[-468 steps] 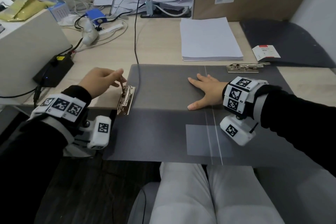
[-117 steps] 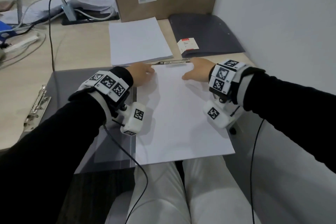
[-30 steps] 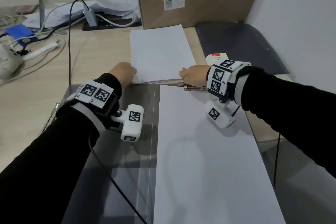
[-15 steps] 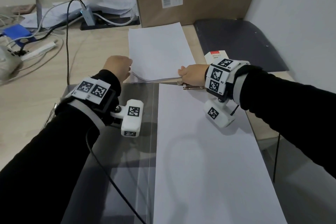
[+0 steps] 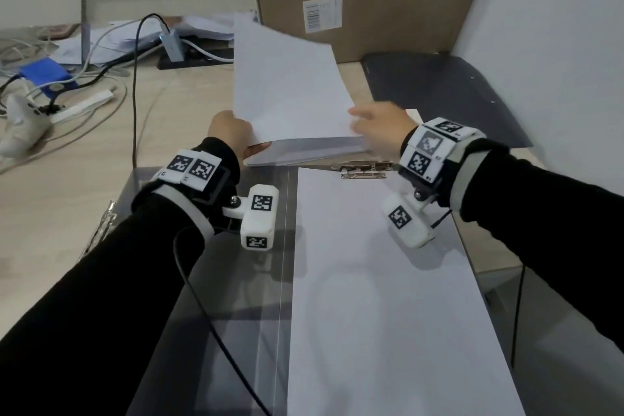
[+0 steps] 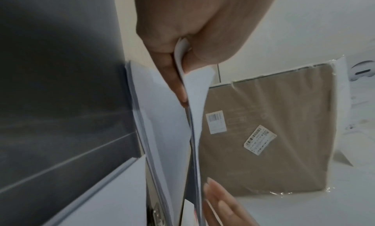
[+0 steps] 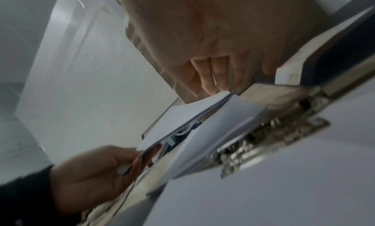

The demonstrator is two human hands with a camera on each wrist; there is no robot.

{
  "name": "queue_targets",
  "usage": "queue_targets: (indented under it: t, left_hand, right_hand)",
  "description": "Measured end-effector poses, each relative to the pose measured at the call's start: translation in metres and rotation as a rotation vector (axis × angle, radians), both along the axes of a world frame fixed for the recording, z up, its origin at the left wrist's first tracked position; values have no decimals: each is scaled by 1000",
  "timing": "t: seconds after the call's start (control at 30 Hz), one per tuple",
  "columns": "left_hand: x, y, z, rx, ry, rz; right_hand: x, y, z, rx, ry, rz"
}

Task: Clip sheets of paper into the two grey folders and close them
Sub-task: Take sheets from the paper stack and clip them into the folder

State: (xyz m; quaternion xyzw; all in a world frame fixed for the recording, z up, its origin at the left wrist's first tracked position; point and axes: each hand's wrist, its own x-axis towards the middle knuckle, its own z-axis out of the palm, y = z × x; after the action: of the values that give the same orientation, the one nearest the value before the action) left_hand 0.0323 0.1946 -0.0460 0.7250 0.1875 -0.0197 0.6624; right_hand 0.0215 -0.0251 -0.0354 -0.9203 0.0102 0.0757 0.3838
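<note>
An open grey folder [image 5: 209, 280] lies before me, with a white sheet [image 5: 388, 297] on its right half under a metal clip [image 5: 363, 169]. Behind it sits a paper stack [image 5: 304, 154]. My left hand [image 5: 229, 130] pinches the near left corner of a few sheets [image 5: 287, 84] raised off that stack, thumb and finger gripping them in the left wrist view [image 6: 182, 78]. My right hand [image 5: 374, 125] reaches to their near right corner, and its straight fingers [image 7: 207, 82] touch the edge. A second dark folder [image 5: 439, 94] lies closed at the back right.
A large cardboard box [image 5: 354, 0] stands right behind the stack. Cables and a blue device [image 5: 44, 73] clutter the back left of the desk. Another metal clip [image 5: 103, 226] sits on the folder's left edge. A wall closes the right side.
The top sheets have risen well off the stack, tilting up toward the box. My right hand has moved from the folder's clip to the sheets' right corner.
</note>
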Motion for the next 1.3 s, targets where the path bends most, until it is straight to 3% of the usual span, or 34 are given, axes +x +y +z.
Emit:
queue_targets:
  t: [0.1, 0.23, 0.37, 0.53, 0.6, 0.73, 0.87, 0.97, 1.1, 1.3]
  left_hand:
    - [-19, 10, 7, -138, -102, 2]
    - [-54, 13, 12, -172, -154, -187]
    - [-88, 6, 11, -123, -142, -267]
    - [-129, -10, 11, -74, -114, -328]
    - [-144, -18, 10, 18, -99, -343]
    - [-166, -19, -2, 492, -56, -415]
    - [-197, -23, -16, 821, 110, -681]
    - [-221, -36, -22, 1047, 179, -791]
    - [-231, -49, -27, 1101, 176, -851]
    - [-232, -79, -28, 910, 165, -883]
  right_hand:
    - [-2, -18, 14, 132, -69, -136]
    - [-24, -31, 26, 484, 197, -137]
    - [-59, -37, 25, 461, 261, -131]
    - [-100, -52, 13, 454, 148, -173]
    - [-117, -61, 13, 456, 100, -223]
    - [-149, -88, 13, 461, 55, -326]
    - [-180, -114, 8, 447, 68, -365]
    - [-197, -124, 1, 444, 88, -367]
    - [-211, -133, -7, 462, 86, -366]
    - [-216, -152, -5, 469, 90, -401]
